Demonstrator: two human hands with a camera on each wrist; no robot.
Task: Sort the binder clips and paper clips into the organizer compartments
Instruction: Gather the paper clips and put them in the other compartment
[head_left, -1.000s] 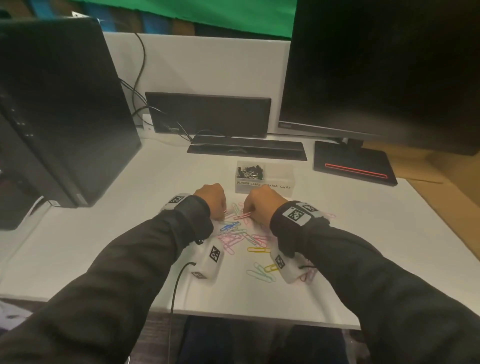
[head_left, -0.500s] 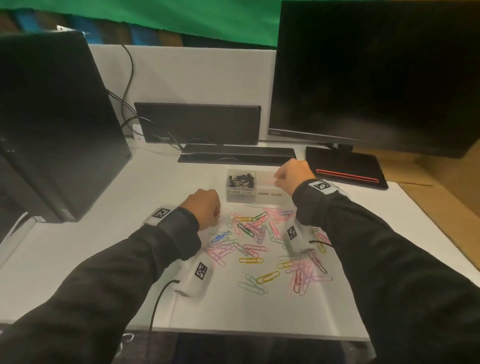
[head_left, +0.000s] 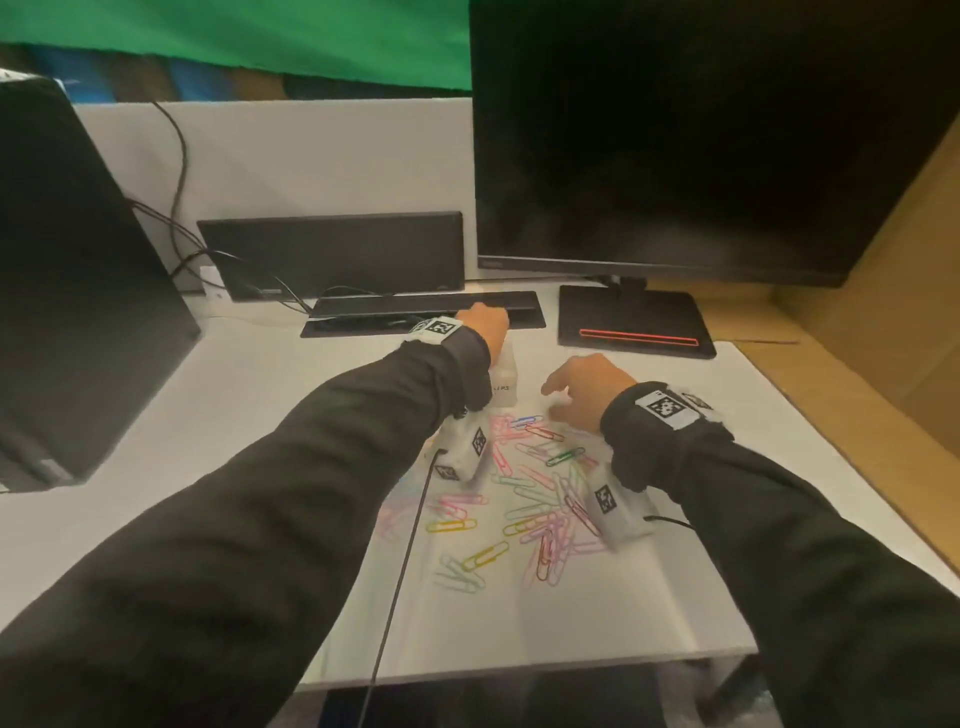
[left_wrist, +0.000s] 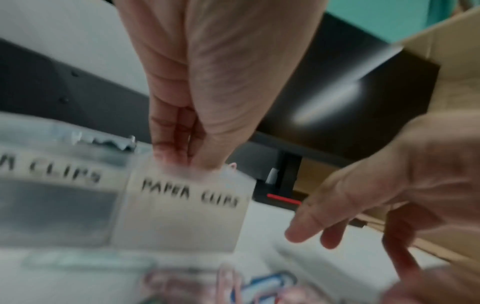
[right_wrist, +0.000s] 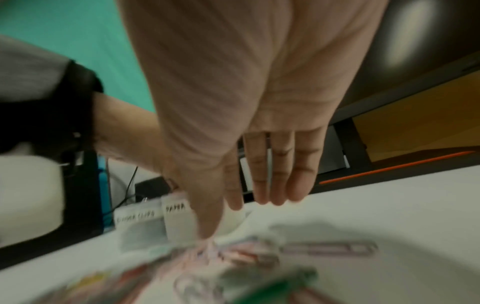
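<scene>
A clear organizer (head_left: 505, 382) (left_wrist: 182, 216) (right_wrist: 145, 218) stands at mid-table with two labelled compartments; binder clips (left_wrist: 103, 142) lie in the left one. My left hand (head_left: 485, 322) (left_wrist: 187, 156) hovers over the "PAPER CLIPS" compartment, fingertips bunched in a pinch at its rim, seemingly on paper clips; a pink loop shows beside the tips. Coloured paper clips (head_left: 540, 509) (right_wrist: 330, 248) lie scattered on the white table in front of the organizer. My right hand (head_left: 561, 400) (right_wrist: 259, 195) (left_wrist: 324, 232) hangs just above the pile's far edge, fingers straight, holding nothing.
A dark monitor (head_left: 701, 130) on a base (head_left: 634, 322) with a red stripe stands behind right. A black computer tower (head_left: 78, 286) fills the left. A flat black bar (head_left: 426, 312) and a black panel (head_left: 332, 254) sit behind the organizer. Cardboard (head_left: 883, 338) borders the right.
My left hand has left the clip pile and moved forward over the organizer. My right hand has come back from the organizer to the pile, and its fingers have straightened.
</scene>
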